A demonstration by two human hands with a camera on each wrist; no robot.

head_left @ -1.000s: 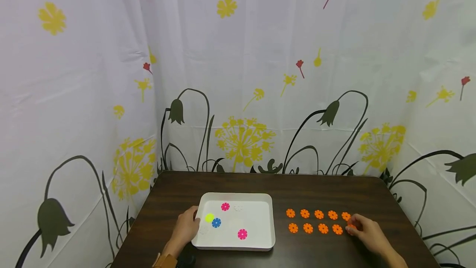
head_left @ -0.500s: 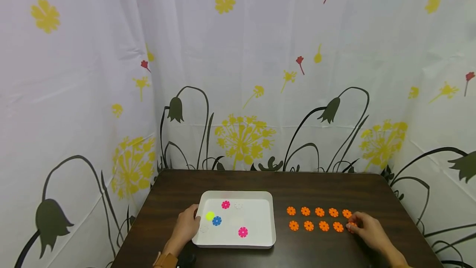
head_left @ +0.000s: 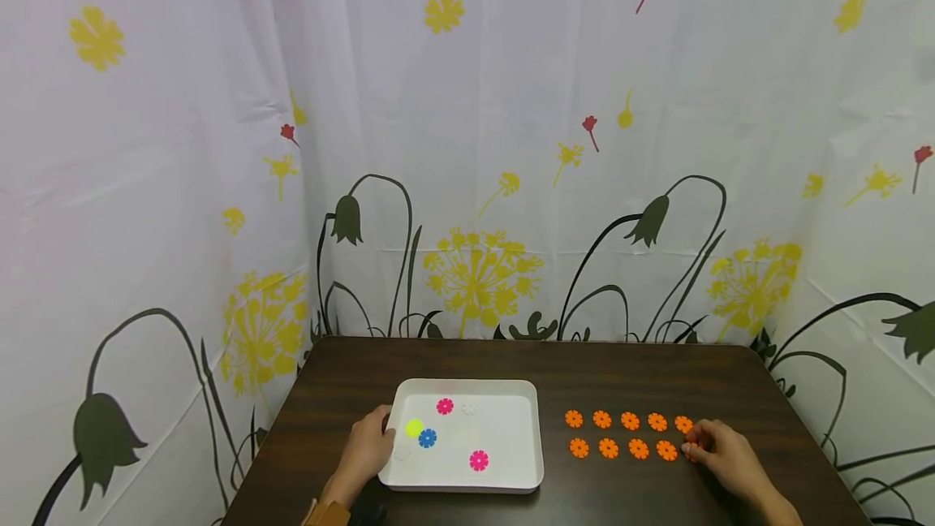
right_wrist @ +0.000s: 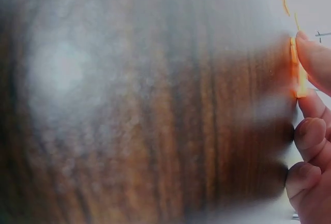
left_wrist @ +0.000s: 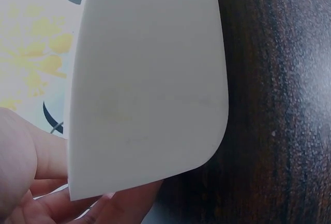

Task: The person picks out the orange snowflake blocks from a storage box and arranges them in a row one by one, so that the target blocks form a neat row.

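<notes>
My left hand (head_left: 368, 443) grips the left side of a white rectangular tray (head_left: 511, 473). In the left wrist view the tray's outer wall (left_wrist: 150, 89) hides part of the fingers. At the right end of the lower row, my right hand (head_left: 726, 454) pinches an orange flower-shaped disc (right_wrist: 297, 71) between thumb and finger, low at the tabletop. The hand covers most of that disc in the head view. Orange discs (head_left: 639, 449) like it lie to the left in two neat rows. The last disc of the upper row (head_left: 682, 424) sits just beyond the fingertips.
Inside the tray are two pink discs (head_left: 478, 460), a blue disc (head_left: 427, 438), a yellow disc (head_left: 414, 428) and pale discs (head_left: 470, 409) that blend into it. The dark wooden table (head_left: 613, 372) ends at a flower-printed curtain (head_left: 511, 144) behind.
The head view shifts slightly. Both hands keep their places, the left at the tray and the right at the end of the lower orange row.
</notes>
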